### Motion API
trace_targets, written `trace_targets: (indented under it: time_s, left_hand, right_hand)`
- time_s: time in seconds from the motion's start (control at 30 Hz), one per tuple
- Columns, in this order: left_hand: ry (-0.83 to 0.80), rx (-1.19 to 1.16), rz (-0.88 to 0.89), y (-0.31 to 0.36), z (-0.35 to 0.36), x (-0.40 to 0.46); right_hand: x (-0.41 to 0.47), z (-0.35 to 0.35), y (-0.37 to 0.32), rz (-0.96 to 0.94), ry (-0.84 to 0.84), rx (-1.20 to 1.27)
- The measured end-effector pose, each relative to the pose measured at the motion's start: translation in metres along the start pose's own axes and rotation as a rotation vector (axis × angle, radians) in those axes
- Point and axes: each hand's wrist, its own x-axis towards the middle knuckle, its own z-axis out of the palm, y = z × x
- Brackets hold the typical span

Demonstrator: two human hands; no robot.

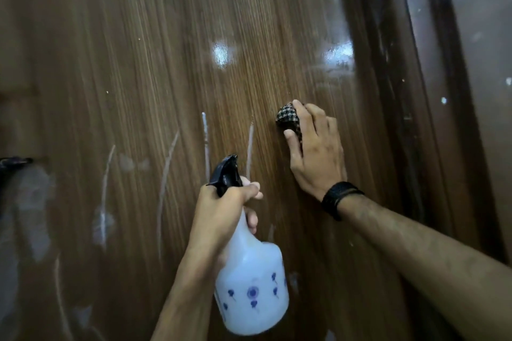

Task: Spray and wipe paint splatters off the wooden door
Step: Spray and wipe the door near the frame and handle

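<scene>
A dark door frame (393, 91) runs beside a speckled grey wall (487, 63).

Brown wooden door (166, 50): fine vertical grain, glossy finish, light glare spots at upper centre of frame. White paint streaks (205, 144) and smears across lower left, matt, chalky-looking. Translucent white plastic spray bottle (250, 285), smooth, blue printed dots, with glossy black plastic trigger head (225, 174). Black-and-white checked woven cloth (289, 119), rough texture, centre right. Dark glossy wooden door frame (388, 91), right edge, paint-specked. Black matt wristband (339, 198).
</scene>
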Motion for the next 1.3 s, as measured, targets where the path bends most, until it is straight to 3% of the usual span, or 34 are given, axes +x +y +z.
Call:
trace_targets:
  time_s: [0.23,0.5,0.63,0.8,1.03,1.3]
  left_hand:
    - [-0.108,-0.086,-0.076,-0.028,-0.020,-0.011]
    - [-0.131,-0.147,-0.033,-0.038,-0.023,0.006]
    - [-0.130,-0.031,0.020,-0.041,-0.016,0.004]
    - [-0.065,-0.049,0.006,-0.030,-0.031,0.003]
    - [-0.045,0.022,-0.013,-0.011,-0.039,0.017]
    - [-0.016,0.005,-0.106,-0.023,-0.044,-0.008]
  right_hand:
    - [-0.040,0.012,-0.036,0.008,-0.049,-0.026]
    - [0.034,0.028,-0.050,0.068,0.070,-0.027]
    - [-0.013,0.035,-0.051,-0.046,0.145,-0.042]
    - [-0.077,0.034,-0.066,0.038,0.116,0.022]
    - [0.045,0.028,-0.058,-0.071,0.026,0.031]
    - [-0.088,0.023,-0.055,-0.389,-0.197,0.021]
